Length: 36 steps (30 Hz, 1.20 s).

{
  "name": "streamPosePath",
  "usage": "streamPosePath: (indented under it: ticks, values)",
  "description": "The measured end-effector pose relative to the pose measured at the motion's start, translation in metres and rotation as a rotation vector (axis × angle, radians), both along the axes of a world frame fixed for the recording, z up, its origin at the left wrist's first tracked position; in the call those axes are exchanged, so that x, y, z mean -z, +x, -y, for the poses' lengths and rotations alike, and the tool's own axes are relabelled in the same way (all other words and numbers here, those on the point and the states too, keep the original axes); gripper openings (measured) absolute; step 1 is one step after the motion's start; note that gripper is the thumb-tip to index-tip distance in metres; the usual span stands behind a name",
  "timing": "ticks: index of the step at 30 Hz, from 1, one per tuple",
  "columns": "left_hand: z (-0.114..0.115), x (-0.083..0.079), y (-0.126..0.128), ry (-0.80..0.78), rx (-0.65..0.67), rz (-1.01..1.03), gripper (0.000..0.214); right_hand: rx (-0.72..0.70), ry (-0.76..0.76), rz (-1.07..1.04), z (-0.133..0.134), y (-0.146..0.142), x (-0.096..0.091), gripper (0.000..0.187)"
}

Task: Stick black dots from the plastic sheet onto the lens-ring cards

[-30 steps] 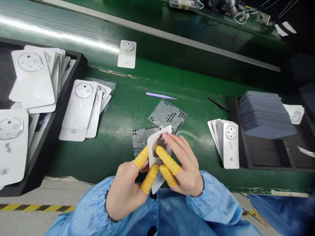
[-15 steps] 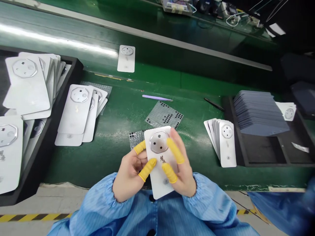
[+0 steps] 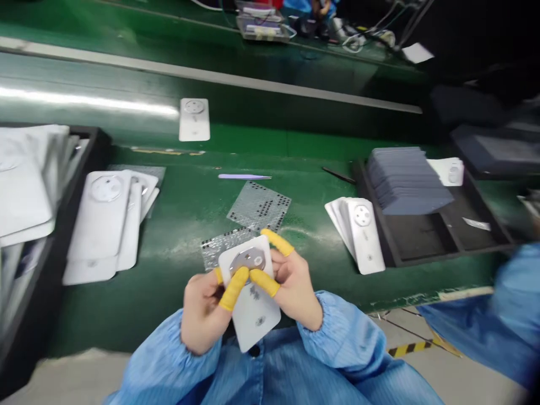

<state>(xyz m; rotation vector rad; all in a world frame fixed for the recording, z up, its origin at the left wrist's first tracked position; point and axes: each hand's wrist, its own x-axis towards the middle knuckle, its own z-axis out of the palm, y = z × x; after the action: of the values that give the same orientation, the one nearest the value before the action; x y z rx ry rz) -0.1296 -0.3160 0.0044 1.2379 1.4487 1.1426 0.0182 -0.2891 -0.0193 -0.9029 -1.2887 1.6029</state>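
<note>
Gripping one panel (image 3: 258, 323) between left hand (image 3: 206, 315) and right hand (image 3: 295, 287). Bench (image 3: 304, 247) green, scuffed; black trays (image 3: 413, 236) either side. Striped tape (image 3: 411, 349) on floor (image 3: 455, 377). Far clutter (image 3: 329, 25) blurred, hard to sort.

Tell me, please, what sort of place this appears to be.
Most likely a factory assembly line: stacks of matching white panels lie on a green workbench, and the left hand and right hand holding one panel wear yellow finger covers.

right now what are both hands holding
Left hand: closed on a white panel, thumb on its front.
Right hand: closed on the same panel, thumb also in front.
</note>
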Motion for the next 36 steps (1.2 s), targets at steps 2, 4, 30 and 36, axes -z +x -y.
streamPosePath:
  ticks: [2,4,30,36]
  values:
    - [-0.002,0.004,0.001,0.027,0.027,-0.059,0.015,0.055,-0.021,0.01,0.003,-0.003,-0.001,0.057]
    - [-0.005,0.01,0.002,0.013,0.083,-0.047,0.014,0.117,-0.019,0.059,0.001,0.0,-0.002,0.052]
    - [0.027,0.042,-0.048,-0.299,-0.367,-0.424,0.026,-0.295,0.961,0.713,-0.006,-0.001,0.041,0.024]
    - [0.021,0.031,-0.039,-0.362,-0.352,-0.089,0.054,-0.286,0.964,0.554,-0.006,0.021,0.038,0.042]
